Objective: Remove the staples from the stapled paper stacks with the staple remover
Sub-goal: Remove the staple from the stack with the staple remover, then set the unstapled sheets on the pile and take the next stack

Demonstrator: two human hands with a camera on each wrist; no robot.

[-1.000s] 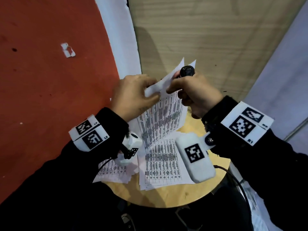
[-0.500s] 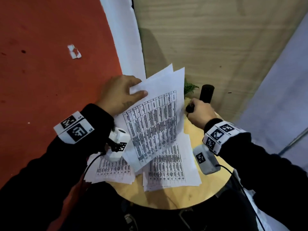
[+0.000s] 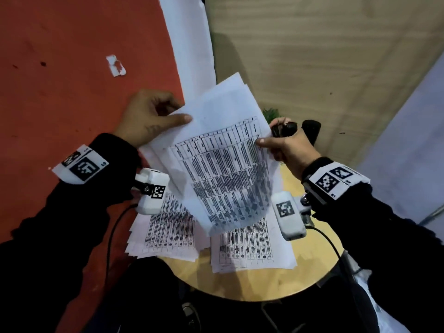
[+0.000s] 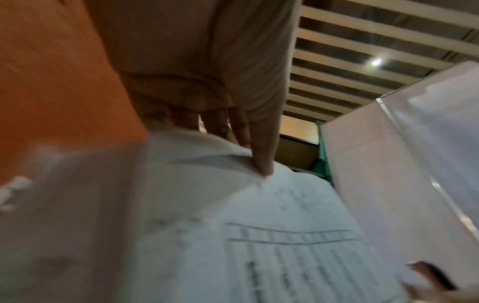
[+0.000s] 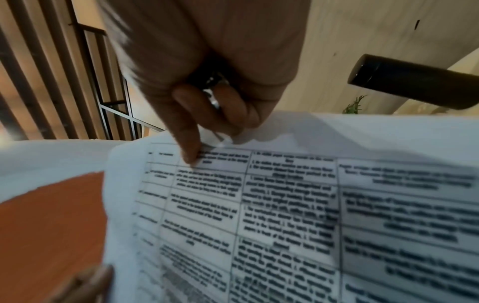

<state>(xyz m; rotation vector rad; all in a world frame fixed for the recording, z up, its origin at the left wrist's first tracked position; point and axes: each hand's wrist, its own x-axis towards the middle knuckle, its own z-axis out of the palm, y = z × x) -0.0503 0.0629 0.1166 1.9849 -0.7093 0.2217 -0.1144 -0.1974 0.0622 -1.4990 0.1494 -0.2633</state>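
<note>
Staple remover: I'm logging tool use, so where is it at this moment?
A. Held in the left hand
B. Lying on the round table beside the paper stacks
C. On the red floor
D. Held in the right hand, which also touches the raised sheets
D: the right hand curls its fingers round the black staple remover while its thumb presses the edge of the raised paper stack; the left hand holds only paper.

The paper stack (image 3: 223,150) is thin matt white paper printed with black tables (lettering blurred). The round table (image 3: 252,284) is smooth pale wood. The black cylinder (image 5: 414,82) looks smooth, faintly glossy.
</note>
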